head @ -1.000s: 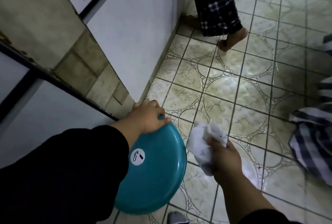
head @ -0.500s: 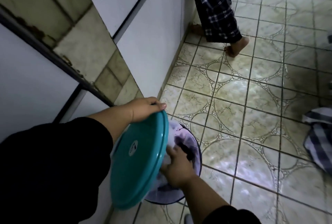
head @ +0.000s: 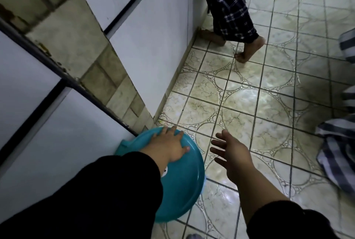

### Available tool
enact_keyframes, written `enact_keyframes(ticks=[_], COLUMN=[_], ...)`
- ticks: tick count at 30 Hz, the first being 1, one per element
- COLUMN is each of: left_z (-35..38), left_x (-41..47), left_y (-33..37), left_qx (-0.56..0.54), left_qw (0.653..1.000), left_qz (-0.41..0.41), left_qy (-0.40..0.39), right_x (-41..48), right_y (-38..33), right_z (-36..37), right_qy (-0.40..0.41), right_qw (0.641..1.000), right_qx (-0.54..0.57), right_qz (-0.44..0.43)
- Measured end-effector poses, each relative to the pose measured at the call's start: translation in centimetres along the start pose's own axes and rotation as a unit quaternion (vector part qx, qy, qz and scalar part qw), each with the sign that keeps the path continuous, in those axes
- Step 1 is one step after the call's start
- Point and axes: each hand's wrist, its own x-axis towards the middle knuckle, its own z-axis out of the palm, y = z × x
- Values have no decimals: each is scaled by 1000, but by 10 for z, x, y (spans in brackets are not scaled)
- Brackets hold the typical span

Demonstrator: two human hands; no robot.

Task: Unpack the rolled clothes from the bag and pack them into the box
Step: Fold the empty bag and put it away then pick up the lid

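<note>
The left hand (head: 169, 145) lay flat on the teal lid (head: 184, 179), palm pressing, grasping nothing; the right hand (head: 232, 154) hung beside it, fingers spread, empty, above the tiled floor (head: 249, 108).

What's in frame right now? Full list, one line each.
lid: 1, teal, lower centre, over a bin by the wall
striped cloth: at least 1, grey and white, on the floor at the right edge
floor: beige patterned tiles
wall: white panels, left
bystander's legs: plaid trousers, barefoot, top centre
left hand: flat on the lid, black sleeve
right hand: open, empty, above the floor
</note>
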Motion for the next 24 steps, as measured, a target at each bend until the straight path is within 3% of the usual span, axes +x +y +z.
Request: enact_keyframes(ticks=[4, 7, 10, 13, 16, 19, 21, 24], left_z=[-18, -70, -152, -246, -322, -363, -366, -334], left_x=[-16, -49, -112, -208, -322, -427, -479, -524], left_y=[1, 6, 16, 16, -15, -79, -135, -222], left_qx=[12, 20, -32, -81, -123, -158, -181, -212], left_qw=[1000, 999, 981, 916, 809, 722, 715, 794], left_qz=[-4, -5, 0, 47, 85, 56, -19, -191], left_qy=[-6, 47, 191, 389, 569, 671, 675, 536], right_x=[-12, -38, -84, -156, -251, -345, -398, -443], right_y=[-13, -38, -89, -158, -227, -269, -278, -257], right_z=[3, 15, 43, 94, 162, 232, 277, 337], right_qy=[13, 50, 88, 72, 3, -44, -80, -165], right_qw=[999, 995, 977, 942, 875, 776, 706, 611], right_qx=[-22, -35, -55, -67, -77, -109, -173, -436], right_qz=[-23, -82, -187, -321, -478, -620, -682, -640])
